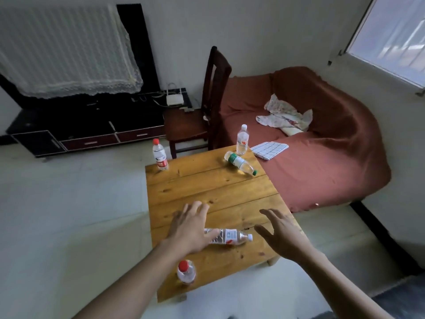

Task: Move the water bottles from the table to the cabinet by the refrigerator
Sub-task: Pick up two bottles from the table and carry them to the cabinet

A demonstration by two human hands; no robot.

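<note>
Several water bottles are on the low wooden table (207, 187). A clear bottle with a white cap (230, 236) lies on its side near the front. My left hand (190, 226) hovers over its base end with fingers spread, the thumb touching it. My right hand (278, 233) is open just right of its cap, holding nothing. A red-capped bottle (186, 271) stands at the front left corner. Another red-capped bottle (160, 154) stands at the far left corner. A green-capped bottle (240, 163) lies at the far right, beside an upright white-capped bottle (242, 140).
A sofa under a red cover (322, 143) adjoins the table's right side, with a checked cloth (269, 149) and a floral cloth (285, 116) on it. A dark wooden chair (197, 120) stands behind the table. A black TV stand (87, 125) sits at the back left.
</note>
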